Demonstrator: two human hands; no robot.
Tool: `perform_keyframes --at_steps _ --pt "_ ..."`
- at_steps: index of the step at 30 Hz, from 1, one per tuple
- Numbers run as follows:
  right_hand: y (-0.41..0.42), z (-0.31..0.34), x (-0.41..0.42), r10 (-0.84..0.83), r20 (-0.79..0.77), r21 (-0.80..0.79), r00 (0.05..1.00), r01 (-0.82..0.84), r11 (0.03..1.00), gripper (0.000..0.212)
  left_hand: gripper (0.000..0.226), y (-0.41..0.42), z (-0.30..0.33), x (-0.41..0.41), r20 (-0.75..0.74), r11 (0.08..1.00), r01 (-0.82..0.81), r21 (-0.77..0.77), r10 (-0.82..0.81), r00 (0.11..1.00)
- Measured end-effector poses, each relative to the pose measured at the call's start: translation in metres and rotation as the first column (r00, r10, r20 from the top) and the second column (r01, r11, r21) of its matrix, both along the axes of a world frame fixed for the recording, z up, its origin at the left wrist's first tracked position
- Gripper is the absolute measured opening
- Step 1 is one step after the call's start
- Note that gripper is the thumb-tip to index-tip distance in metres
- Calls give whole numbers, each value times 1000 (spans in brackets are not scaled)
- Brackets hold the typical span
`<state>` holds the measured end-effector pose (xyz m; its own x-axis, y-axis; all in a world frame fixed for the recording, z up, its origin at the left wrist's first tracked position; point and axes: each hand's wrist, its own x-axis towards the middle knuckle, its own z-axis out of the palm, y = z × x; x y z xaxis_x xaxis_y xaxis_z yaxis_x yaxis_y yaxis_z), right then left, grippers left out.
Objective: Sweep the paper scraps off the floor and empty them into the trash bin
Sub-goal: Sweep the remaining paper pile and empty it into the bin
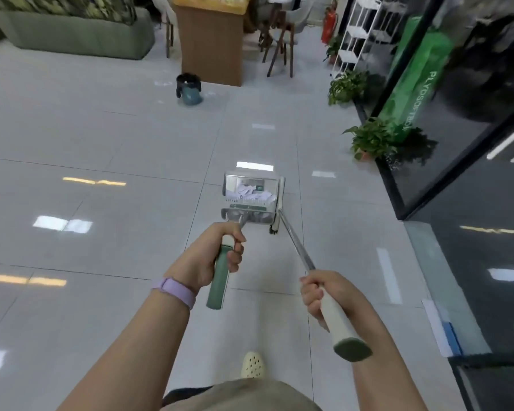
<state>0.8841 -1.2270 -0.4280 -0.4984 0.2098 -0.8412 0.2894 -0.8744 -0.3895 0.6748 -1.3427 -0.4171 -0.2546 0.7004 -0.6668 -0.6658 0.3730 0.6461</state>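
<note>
While the paper scraps [254, 193] lie heaped inside the dustpan [251, 200], the left hand [217, 256] wraps its fingers round the pan's green handle, probably keeping the pan level so nothing spills. The right hand [328, 295] grips the broom [297, 247] by its cream handle, its head tucked just right of the pan. Far ahead stands the trash bin [188, 89], near a wooden counter [211, 40]; carrying the load there looks next.
</note>
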Motion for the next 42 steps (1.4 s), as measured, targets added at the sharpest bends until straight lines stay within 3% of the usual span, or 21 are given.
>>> perform_keyframes --at_steps 6,9,11,15,17,21,26,32,42 --pt "157 26 -118 -22 -91 -118 996 12 993 23 20 116 4 -110 7 997 -71 -12 71 997" --pt "217 20 -184 26 -142 -138 989 -46 989 58 20 176 -7 -174 43 992 -129 -5 129 991" --pt "259 12 -231 54 -143 -135 988 -74 988 66 18 221 -17 -221 50 990 -143 -14 143 988" --pt "334 1 -329 113 -6 -60 994 -114 992 25 14 314 -32 -331 27 991 -131 -34 132 991" --pt "372 1 -376 126 34 -38 992 -124 992 18 15 361 -27 -396 35 990 -139 -25 140 990" --pt "454 13 -466 124 45 26 991 -126 992 18 10 448 -5 -518 76 977 -207 48 203 976" --pt "561 22 -580 71 -15 16 997 -71 997 23 19 548 3 -629 1 978 -202 56 202 979" --pt "718 2 -740 227 30 160 973 -229 960 28 16 677 -18 -756 -50 970 -240 32 242 969" --pt "935 23 -983 335 34 93 942 -337 937 29 17 836 -13 -966 -28 915 -401 -35 400 916"
